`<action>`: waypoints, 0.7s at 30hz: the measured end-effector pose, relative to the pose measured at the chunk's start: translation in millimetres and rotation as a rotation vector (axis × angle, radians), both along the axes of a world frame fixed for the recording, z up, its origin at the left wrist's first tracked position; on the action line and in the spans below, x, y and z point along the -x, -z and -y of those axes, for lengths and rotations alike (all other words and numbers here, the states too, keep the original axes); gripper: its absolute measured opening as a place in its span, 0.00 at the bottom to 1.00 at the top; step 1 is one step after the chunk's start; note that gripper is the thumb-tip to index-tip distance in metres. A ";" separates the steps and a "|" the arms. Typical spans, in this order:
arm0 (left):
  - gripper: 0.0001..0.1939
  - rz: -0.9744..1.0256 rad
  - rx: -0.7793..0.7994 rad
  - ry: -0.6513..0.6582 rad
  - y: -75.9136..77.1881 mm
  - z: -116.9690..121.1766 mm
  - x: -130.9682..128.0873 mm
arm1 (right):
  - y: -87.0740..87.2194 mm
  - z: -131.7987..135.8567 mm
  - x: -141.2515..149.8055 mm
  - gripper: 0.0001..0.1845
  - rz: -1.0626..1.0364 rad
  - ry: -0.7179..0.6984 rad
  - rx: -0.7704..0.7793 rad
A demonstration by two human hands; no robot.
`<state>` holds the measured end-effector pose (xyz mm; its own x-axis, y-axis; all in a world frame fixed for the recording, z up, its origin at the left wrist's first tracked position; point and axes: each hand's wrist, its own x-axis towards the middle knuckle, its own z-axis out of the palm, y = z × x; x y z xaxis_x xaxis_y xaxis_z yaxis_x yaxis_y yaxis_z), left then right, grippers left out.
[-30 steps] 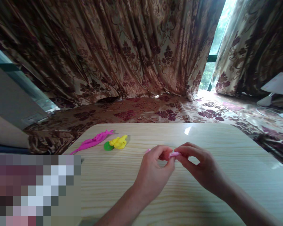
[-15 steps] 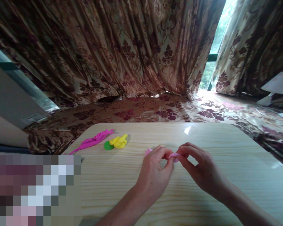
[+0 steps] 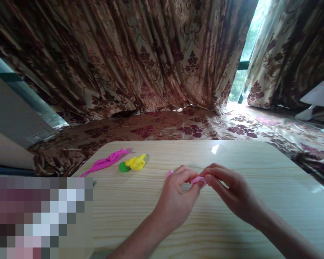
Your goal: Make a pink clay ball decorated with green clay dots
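A small piece of light pink modelling clay (image 3: pixel 198 180) sits between my fingertips above the middle of the table. My left hand (image 3: pixel 178 190) pinches it from the left, thumb below and forefinger above. From the other side my right hand (image 3: pixel 232 189) grips its right end between thumb and fingers. Another light pink lump (image 3: pixel 169 174) lies behind my left hand, partly hidden by it. To the left rest a yellow clay lump (image 3: pixel 136 162) and a flat green piece (image 3: pixel 124 167), which touch each other. Farther left stretches a long magenta clay strip (image 3: pixel 108 161).
The pale wood-grain table (image 3: pixel 140 216) has rounded far corners. Patterned curtains (image 3: pixel 151 54) hang behind a cloth-covered ledge (image 3: pixel 162 126). A white lamp (image 3: pixel 320 94) with a cable stands at the right. A pixelated block covers the lower left.
The pink clay between my fingers shows more of its surface and sits slightly lower. My right fingertips have shifted a little on it. The clay pieces on the table have not moved.
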<state>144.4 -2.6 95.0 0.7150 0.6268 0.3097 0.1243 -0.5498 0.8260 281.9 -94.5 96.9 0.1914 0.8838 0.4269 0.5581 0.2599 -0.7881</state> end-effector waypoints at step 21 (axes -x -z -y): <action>0.06 -0.016 -0.118 -0.031 1.7 -0.8 -2.0 | 9.8 -1.5 -2.5 0.13 0.143 0.040 -0.128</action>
<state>146.4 -1.8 93.3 0.7011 0.6089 0.3711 0.1556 -0.6385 0.7537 284.4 -93.0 87.1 0.1545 0.8136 0.5605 0.6742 0.3279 -0.6617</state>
